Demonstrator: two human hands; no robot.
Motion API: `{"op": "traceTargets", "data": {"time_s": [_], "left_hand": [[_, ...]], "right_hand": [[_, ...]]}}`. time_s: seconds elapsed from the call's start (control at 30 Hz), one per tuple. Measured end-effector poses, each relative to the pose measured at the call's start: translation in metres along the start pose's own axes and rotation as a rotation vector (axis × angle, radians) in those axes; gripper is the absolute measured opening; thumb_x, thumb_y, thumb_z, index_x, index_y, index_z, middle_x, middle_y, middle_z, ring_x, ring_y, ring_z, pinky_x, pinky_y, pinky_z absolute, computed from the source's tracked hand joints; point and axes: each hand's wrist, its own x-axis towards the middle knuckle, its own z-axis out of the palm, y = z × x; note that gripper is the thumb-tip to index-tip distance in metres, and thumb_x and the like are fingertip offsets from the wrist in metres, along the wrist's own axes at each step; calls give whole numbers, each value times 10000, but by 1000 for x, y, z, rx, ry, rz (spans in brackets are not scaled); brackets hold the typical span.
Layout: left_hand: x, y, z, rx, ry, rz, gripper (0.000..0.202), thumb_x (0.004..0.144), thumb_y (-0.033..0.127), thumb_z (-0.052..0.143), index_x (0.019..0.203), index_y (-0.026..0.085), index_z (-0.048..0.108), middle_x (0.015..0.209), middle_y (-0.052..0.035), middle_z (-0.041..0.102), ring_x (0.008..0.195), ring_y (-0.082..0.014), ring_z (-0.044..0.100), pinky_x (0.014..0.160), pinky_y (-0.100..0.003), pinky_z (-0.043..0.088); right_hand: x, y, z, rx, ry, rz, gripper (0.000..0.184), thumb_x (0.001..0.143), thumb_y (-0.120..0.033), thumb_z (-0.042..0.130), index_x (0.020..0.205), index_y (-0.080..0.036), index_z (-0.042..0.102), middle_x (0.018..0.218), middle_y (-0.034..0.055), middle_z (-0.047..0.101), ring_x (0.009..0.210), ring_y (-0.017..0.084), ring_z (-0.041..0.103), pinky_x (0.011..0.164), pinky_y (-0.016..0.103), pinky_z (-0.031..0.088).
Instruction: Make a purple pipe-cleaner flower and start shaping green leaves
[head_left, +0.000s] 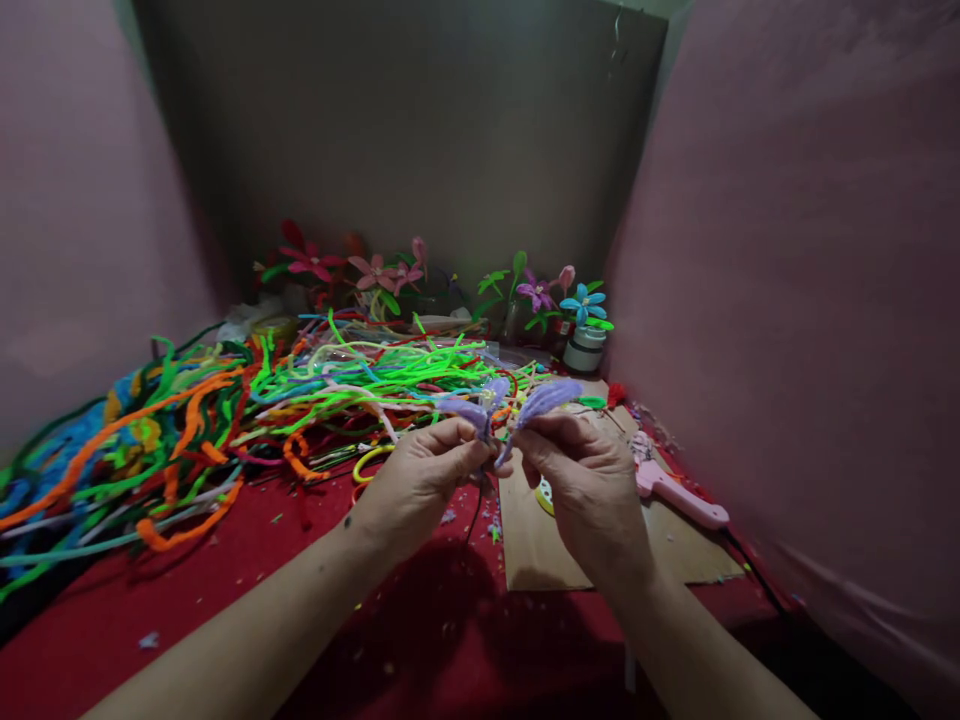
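Both my hands meet over the red cloth, pinching a small bunch of lilac pipe-cleaner petals. My left hand is closed on the lower stem side, with petal loops sticking up past its fingers. My right hand is closed on a longer lilac petal that points up and to the right. A thin dark wire hangs down between the hands.
A big heap of coloured pipe cleaners covers the left and middle. Finished pipe-cleaner flowers and a small jar stand at the back. A cardboard sheet and a pink glue gun lie on the right. Pink walls close both sides.
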Motion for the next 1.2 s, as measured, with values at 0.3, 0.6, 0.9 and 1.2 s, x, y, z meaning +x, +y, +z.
{"op": "traceTargets", "data": {"time_s": [0.3,0.6,0.9,1.2], "left_hand": [[0,1,1,91,134,96,48,657,199,718,672,165,687,638,12,623,610,-101,529,648,-230,427],[0,2,-3,176,85,122,65,702,225,684,673,166,686,680,-6,633,666,-123,540,690,-254,434],[0,2,-6,197,17,141,39,733,197,658,715,179,687,694,5,629,693,-123,540,710,-251,419],[1,1,-9,222,16,83,33,704,188,675,679,172,662,648,15,592,659,-118,513,664,-242,409]], "right_hand": [[-8,5,3,-333,-34,-64,49,764,-218,616,742,-188,647,716,12,608,655,121,546,522,231,416],[-7,6,4,-335,-47,-94,72,774,-231,614,756,-202,677,733,16,615,658,123,547,510,232,411],[-4,6,4,-208,-30,21,50,738,-222,647,717,-204,689,723,13,614,675,129,542,517,241,408],[0,9,0,-141,-40,9,22,683,-217,712,666,-231,715,684,-8,618,680,121,536,657,274,439]]}}
